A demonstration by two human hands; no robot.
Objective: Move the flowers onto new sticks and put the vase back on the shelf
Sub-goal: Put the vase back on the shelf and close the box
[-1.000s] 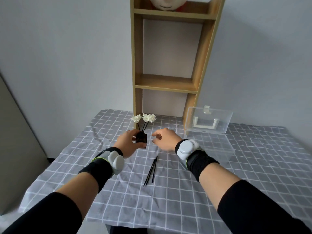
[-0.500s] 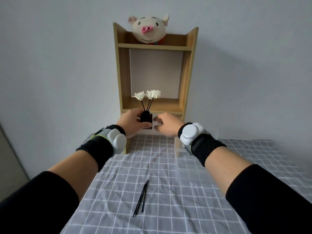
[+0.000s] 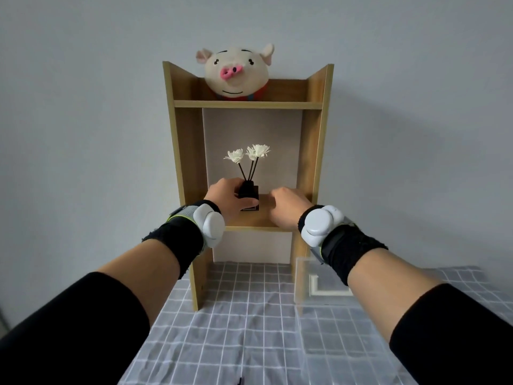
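Note:
A small black vase (image 3: 249,192) stands on the middle board of the wooden shelf (image 3: 256,223). Three white flowers (image 3: 248,154) rise from it on thin dark sticks. My left hand (image 3: 228,198) wraps around the vase's left side, thumb across its front. My right hand (image 3: 288,207) hovers just right of the vase above the board, fingers loosely curled, holding nothing. Only the tip of the loose dark sticks (image 3: 239,381) shows on the cloth at the bottom edge.
A plush pig (image 3: 236,72) sits on the shelf's top board. A clear plastic box (image 3: 319,284) stands on the grey checked tablecloth (image 3: 249,329) right of the shelf's foot, partly behind my right forearm. A plain wall lies behind.
Both hands rose from the table to the shelf, carrying the vase of flowers up. The vase now rests on the middle board. My right hand has drawn slightly away from it.

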